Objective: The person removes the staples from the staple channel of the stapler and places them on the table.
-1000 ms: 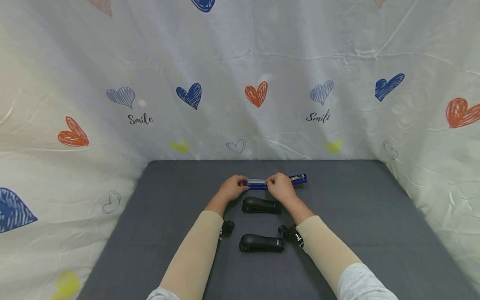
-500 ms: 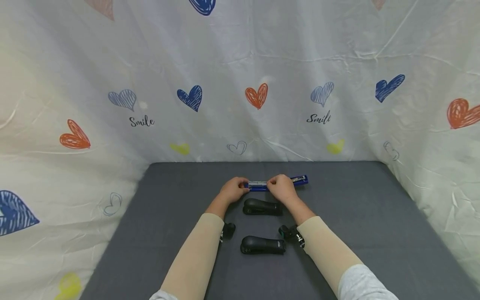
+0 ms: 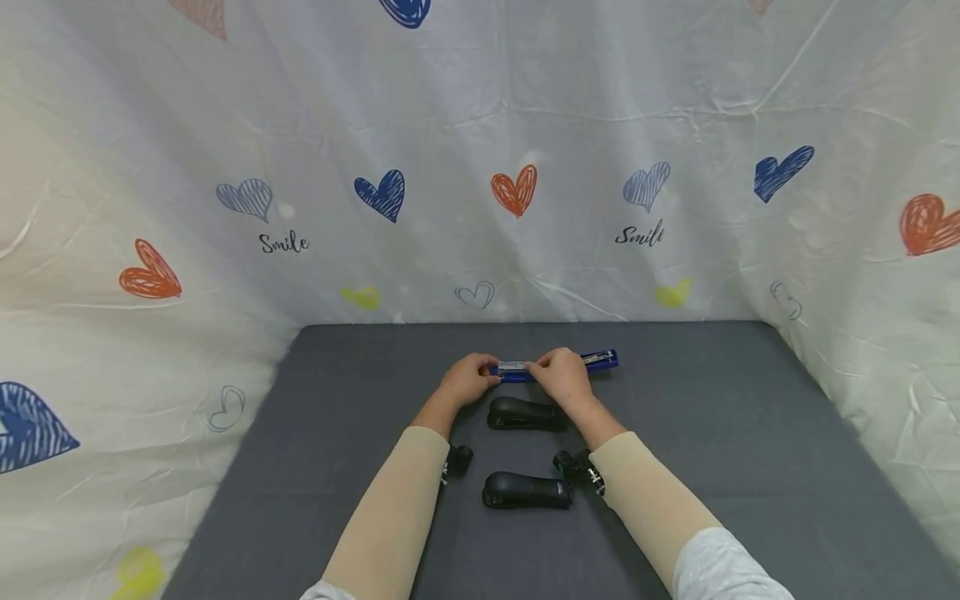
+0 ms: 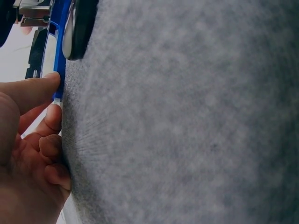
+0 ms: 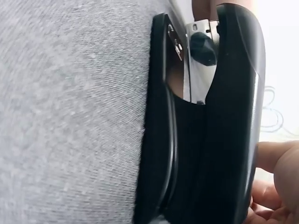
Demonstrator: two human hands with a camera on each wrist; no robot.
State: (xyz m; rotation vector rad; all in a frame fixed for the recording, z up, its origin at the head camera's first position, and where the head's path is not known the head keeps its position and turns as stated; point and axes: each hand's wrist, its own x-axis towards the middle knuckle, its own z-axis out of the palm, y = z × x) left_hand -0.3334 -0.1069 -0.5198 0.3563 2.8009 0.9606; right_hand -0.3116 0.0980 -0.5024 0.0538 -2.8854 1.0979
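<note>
A blue stapler (image 3: 516, 377) lies folded open, lengthwise across the far part of the table, its silver magazine showing between the two hands. My left hand (image 3: 467, 379) pinches its left end; in the left wrist view the thumb (image 4: 44, 84) presses against the blue edge while the lower fingers curl beneath. Over the middle of the stapler, my right hand (image 3: 562, 377) has thumb and forefinger drawn together at the magazine. Whether a small piece sits between those fingertips I cannot tell. The stapler's right end sticks out beyond the right hand.
One black stapler (image 3: 521, 412) lies just in front of the hands and largely hides the right hand in the right wrist view. Nearer stands a second black stapler (image 3: 525, 490), between the forearms. A white curtain (image 3: 450, 250) with printed hearts borders the grey table (image 3: 360, 400).
My right hand's fingertips have shifted slightly left along the magazine, covering more of it. The left hand keeps its hold, and the black staplers lie where they were.
</note>
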